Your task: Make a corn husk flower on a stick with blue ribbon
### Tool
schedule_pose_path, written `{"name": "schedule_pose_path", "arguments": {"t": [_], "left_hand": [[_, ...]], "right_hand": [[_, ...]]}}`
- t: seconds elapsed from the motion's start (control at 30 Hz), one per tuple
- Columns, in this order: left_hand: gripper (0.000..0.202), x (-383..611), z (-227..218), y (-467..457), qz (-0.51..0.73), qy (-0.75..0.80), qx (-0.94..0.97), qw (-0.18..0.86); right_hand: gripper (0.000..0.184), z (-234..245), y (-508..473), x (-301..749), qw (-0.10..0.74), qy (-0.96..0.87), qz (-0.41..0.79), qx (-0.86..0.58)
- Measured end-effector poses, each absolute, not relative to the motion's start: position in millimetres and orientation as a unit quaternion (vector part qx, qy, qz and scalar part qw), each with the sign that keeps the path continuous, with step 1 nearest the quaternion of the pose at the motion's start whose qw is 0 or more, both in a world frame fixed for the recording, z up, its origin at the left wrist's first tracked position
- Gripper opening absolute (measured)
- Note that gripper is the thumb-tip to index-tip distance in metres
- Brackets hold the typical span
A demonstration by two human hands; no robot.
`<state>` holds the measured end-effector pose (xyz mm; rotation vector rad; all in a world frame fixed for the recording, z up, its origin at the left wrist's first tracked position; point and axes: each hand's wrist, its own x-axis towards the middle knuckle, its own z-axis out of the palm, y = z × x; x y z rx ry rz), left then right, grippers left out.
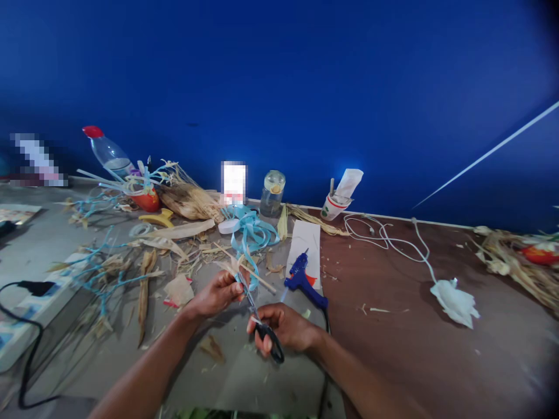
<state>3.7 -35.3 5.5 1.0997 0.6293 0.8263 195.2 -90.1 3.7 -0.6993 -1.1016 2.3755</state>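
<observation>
My left hand pinches a small dried corn-husk piece with a thin stick and a tail of light blue ribbon hanging from it. My right hand grips black-handled scissors, whose blades point up toward the husk piece and meet the ribbon just under my left fingers. Both hands hover above the grey mat near the table's front. A blue glue gun lies just right of the hands, partly on a white paper sheet.
A coil of blue ribbon, loose husks, a plastic bottle, a glass jar, a paper cup and a white cable lie behind. A black cord runs at the left. White husk flower sits right.
</observation>
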Motion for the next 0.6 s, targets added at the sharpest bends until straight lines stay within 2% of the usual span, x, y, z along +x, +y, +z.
{"name": "schedule_pose_path", "arguments": {"t": [0.2,0.4,0.6], "left_hand": [[0.034,3,0,-36,0.391,0.317,0.49,0.711],[0.031,6,8,-37,0.401,0.291,0.49,0.717],[0.025,10,14,-39,0.399,0.29,0.476,0.728]], "right_hand": [[0.049,13,-86,199,0.255,-0.385,0.858,-0.226],[0.054,12,-84,197,0.239,-0.409,0.859,-0.194],[0.06,13,-89,193,0.272,-0.431,0.831,-0.222]]}}
